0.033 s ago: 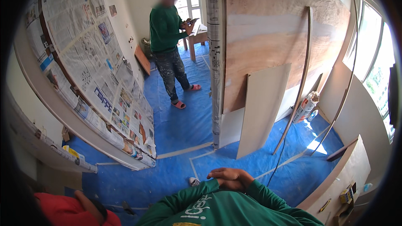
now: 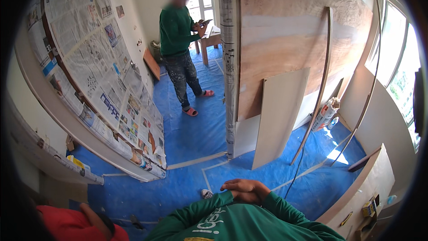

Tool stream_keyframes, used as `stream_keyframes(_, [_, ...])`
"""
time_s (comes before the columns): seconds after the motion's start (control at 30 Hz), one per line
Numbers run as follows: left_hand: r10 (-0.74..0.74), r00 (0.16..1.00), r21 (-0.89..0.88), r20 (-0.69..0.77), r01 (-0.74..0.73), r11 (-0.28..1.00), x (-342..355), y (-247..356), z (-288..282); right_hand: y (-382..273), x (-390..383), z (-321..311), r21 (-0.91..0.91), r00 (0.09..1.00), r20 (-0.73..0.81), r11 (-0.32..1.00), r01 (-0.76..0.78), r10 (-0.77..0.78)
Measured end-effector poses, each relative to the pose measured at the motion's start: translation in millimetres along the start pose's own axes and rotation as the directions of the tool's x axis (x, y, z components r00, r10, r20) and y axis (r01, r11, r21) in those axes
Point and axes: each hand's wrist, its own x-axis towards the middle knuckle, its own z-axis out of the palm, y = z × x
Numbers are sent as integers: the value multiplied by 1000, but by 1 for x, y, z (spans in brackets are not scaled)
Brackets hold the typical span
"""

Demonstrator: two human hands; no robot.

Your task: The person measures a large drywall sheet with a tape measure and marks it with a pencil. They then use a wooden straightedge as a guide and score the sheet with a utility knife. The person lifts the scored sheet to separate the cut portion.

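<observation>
My right hand (image 2: pixel 240 186) lies crossed over my left hand (image 2: pixel 244 196) in front of my green top (image 2: pixel 240 225), its fingers curved over the left wrist. The fingers of my left hand are mostly hidden under it. A shoe tip (image 2: pixel 206 193) shows below, on blue floor sheeting (image 2: pixel 191 134). At lower right, a small box (image 2: pixel 369 207) and a yellow cutter (image 2: pixel 346 218) rest on a wooden panel (image 2: pixel 379 174).
A co-worker (image 2: pixel 176 44) holds a dark device beside a wooden table (image 2: pixel 204 51); another in red (image 2: pixel 76 223) is at lower left. Newspaper covers the left panel (image 2: pixel 93 62). Boards (image 2: pixel 278 116) and long strips (image 2: pixel 317 107) lean at right, near a bag (image 2: pixel 324 116).
</observation>
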Motion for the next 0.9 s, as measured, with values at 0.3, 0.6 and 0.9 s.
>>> stream_keyframes(0.3, [-84, 996, 47, 21, 83, 995, -7, 3, 8, 12, 13, -11, -149, 999, -12, 988, 30, -32])
stream_keyframes(0.6, [-185, 982, 113, 39, 180, 977, 21, 21, 7, 26, 20, -21, -201, 997, 23, 977, 73, -70])
stream_keyframes(0.9, [-265, 963, 157, 51, 254, 954, 73, 38, -10, 42, 8, -19, 69, 995, -10, 993, 96, -96])
